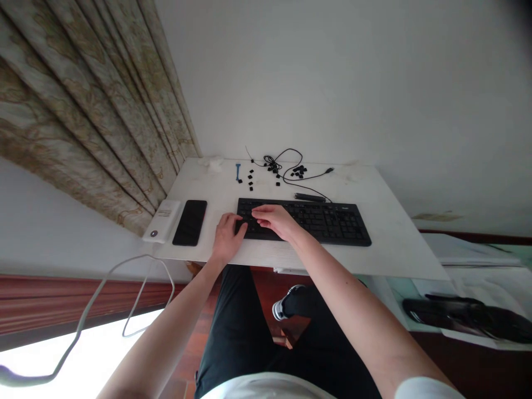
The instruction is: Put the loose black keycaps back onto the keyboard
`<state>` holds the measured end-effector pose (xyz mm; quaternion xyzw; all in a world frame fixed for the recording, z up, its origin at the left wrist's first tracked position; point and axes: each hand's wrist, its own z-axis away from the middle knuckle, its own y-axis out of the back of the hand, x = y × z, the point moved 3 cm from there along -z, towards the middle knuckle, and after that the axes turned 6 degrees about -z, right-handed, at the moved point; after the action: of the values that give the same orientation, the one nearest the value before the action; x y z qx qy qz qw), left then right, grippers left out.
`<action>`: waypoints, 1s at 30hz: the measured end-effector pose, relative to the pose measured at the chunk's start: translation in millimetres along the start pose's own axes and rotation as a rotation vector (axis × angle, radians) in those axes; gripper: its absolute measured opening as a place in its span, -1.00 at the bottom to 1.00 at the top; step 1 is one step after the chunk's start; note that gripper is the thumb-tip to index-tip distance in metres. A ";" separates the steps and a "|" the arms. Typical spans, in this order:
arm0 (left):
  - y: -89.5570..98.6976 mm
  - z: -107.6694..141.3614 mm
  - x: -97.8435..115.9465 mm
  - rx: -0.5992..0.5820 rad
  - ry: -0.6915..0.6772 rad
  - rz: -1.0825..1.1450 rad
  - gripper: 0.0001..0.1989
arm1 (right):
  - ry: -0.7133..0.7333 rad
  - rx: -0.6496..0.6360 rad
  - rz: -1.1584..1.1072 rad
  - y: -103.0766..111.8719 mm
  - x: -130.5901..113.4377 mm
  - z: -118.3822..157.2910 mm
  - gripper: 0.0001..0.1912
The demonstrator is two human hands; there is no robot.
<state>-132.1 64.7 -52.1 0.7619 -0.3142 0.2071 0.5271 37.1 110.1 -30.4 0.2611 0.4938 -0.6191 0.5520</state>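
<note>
A black keyboard (pixel 318 221) lies across the white desk, its cable plugged in at the back edge. My left hand (pixel 228 237) rests at the keyboard's left front corner, thumb spread away from the fingers and touching the keys. Over the left part of the keys, my right hand (pixel 272 218) is closed in a pinch; whatever its fingertips hold is too small to make out. Behind the keyboard lie several loose black keycaps (pixel 250 177), with another group of keycaps (pixel 300 170) farther right. A blue keycap puller-like tool (pixel 238 171) lies near them.
A black phone (pixel 190 223) and a white box-shaped device (pixel 162 220) lie at the desk's left side. The coiled black cable (pixel 272 162) reaches the back of the desk (pixel 399 238). A patterned curtain (pixel 103 100) hangs at the left. A white cord (pixel 85 316) loops below.
</note>
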 end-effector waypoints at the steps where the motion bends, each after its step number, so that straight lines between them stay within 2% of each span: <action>1: -0.3 -0.1 1.2 0.000 0.006 -0.013 -0.87 | 0.000 -0.002 0.042 -0.5 -1.5 -1.6 -0.76; 4: -1.2 -0.3 4.0 -0.020 0.027 -0.048 -0.79 | 0.032 -0.016 0.219 -2.6 -6.9 -7.4 -0.87; 7: -1.5 -0.4 4.5 -0.037 0.045 -0.058 -0.74 | 0.099 -0.033 0.510 -5.2 -14.4 -13.1 -0.99; 10: -1.3 -0.5 3.7 -0.049 0.062 -0.059 -0.72 | 0.176 -0.063 0.837 -9.3 -22.8 -16.9 -0.96; 12: -1.0 -0.5 3.4 -0.054 0.069 -0.052 -0.71 | 0.179 -0.085 0.967 -11.8 -26.1 -19.2 -0.95; 20: -1.1 -0.2 2.3 -0.053 0.074 -0.016 -0.70 | -0.006 -0.102 0.958 -16.7 -27.0 -27.6 -0.98; 25: -2.3 -0.2 0.8 -0.055 0.070 -0.023 -0.69 | -0.106 -0.031 0.952 -21.5 -30.0 -34.3 -0.85; 30: -2.7 0.0 0.4 -0.065 0.060 -0.042 -0.67 | -0.139 -0.061 1.141 -24.7 -33.9 -42.9 -0.84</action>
<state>-129.9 65.3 -53.7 0.7443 -0.2888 0.2081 0.5651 13.0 160.7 -9.1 0.4288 0.2551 -0.2245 0.8371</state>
